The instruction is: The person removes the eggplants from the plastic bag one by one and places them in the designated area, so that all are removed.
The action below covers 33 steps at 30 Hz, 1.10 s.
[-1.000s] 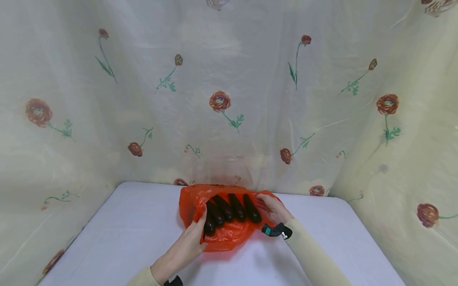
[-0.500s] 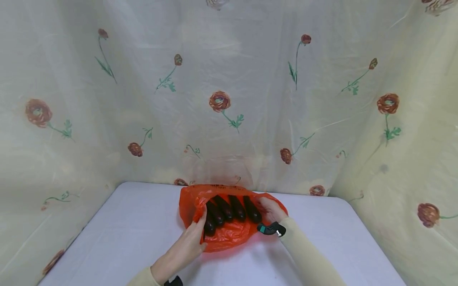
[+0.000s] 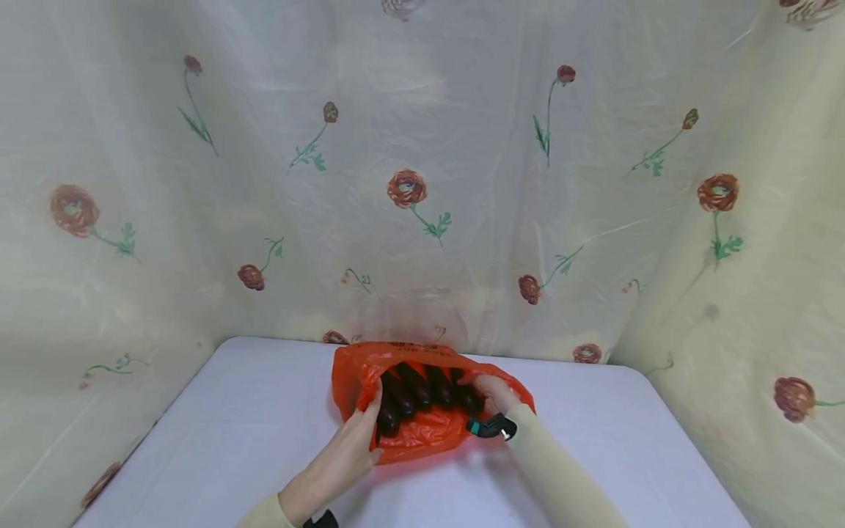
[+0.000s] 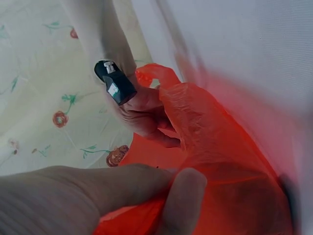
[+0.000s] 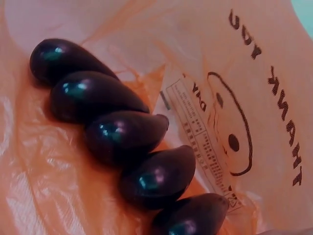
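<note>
An orange-red plastic bag (image 3: 422,447) lies on its side with its mouth towards me. Inside it, several dark purple eggplants (image 3: 416,385) lie side by side; the right wrist view shows these eggplants (image 5: 156,176) close up. My left hand (image 3: 346,447) pinches the bag's left edge between thumb and fingers, and the left wrist view shows the thumb (image 4: 186,198) on the plastic. My right hand (image 3: 495,392) is inside the right side of the mouth. Its fingers lie over the upper part of the rightmost eggplant (image 3: 470,400); its thumb is hidden.
The bag rests near the back of a white-covered table (image 3: 264,411). Behind it hangs a pale flowered curtain (image 3: 462,183), which continues down both sides. Printing and a smiling face mark the bag's far wall (image 5: 274,122).
My right hand has moved left from the bag's right edge onto the rightmost eggplant. The bag's right rim has slid up over the wrist side. My left hand has stayed put.
</note>
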{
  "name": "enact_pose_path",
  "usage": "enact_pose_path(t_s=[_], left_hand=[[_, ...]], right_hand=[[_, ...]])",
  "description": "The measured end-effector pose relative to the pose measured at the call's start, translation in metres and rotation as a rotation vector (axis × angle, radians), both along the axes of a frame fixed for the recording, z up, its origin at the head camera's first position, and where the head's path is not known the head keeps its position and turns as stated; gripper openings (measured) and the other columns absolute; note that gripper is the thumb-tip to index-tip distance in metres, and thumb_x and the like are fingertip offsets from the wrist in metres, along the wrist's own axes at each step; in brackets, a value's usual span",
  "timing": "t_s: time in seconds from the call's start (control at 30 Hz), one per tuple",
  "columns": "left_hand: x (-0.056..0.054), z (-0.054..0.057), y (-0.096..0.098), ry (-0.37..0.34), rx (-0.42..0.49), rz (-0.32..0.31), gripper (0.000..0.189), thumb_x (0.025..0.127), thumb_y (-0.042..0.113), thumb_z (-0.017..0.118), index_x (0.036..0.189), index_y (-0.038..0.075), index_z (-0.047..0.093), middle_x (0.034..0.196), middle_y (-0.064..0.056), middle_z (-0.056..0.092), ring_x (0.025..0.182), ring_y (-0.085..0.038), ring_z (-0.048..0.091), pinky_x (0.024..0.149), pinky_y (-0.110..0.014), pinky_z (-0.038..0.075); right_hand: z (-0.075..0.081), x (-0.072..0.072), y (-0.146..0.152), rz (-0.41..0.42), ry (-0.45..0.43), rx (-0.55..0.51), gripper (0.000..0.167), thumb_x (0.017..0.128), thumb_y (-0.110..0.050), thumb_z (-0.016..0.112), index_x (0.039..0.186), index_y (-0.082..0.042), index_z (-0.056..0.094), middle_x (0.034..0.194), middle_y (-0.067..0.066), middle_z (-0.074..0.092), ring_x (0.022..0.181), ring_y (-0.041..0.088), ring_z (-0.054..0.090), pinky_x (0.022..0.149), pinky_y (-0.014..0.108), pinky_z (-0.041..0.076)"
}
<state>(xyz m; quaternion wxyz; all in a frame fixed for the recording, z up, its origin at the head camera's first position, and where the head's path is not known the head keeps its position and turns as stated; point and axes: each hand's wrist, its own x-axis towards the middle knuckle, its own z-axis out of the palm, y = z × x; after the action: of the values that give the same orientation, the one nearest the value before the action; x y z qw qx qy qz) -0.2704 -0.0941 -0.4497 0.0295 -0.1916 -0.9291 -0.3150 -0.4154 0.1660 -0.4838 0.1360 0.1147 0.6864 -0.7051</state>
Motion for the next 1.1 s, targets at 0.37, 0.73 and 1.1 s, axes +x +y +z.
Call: enact_pose_path(t_s=[0.37,0.73,1.1], left_hand=[[0.001,0.001,-0.002,0.013,0.011,-0.003,0.101,0.078,-0.006,0.073,0.153,-0.001,0.007,0.145,-0.032,0.038,0.109,-0.035,0.057,0.081,-0.043,0.055],[0.0,0.003,-0.002,-0.01,0.012,0.022,0.104,0.077,-0.005,0.074,0.154,0.001,0.005,0.139,-0.036,0.042,0.109,-0.039,0.057,0.081,-0.045,0.055],[0.0,0.003,-0.002,0.039,0.004,0.024,0.108,0.076,-0.005,0.076,0.154,0.001,0.002,0.114,-0.03,0.056,0.086,-0.028,0.057,0.078,-0.043,0.056]], right_hand=[[0.003,0.006,0.003,-0.035,0.003,-0.013,0.02,0.091,-0.006,0.059,0.108,0.003,0.063,0.096,0.005,0.057,0.096,0.026,0.048,0.083,0.032,0.042],[0.005,0.022,0.013,0.096,-0.041,-0.384,0.022,0.098,-0.012,0.051,0.096,-0.017,0.072,0.108,0.0,0.061,0.1,0.016,0.052,0.096,0.028,0.046],[0.017,0.032,0.006,-0.02,-0.123,-0.311,0.037,0.094,-0.013,0.056,0.126,0.005,0.053,0.119,0.012,0.055,0.112,0.025,0.048,0.111,0.041,0.037]])
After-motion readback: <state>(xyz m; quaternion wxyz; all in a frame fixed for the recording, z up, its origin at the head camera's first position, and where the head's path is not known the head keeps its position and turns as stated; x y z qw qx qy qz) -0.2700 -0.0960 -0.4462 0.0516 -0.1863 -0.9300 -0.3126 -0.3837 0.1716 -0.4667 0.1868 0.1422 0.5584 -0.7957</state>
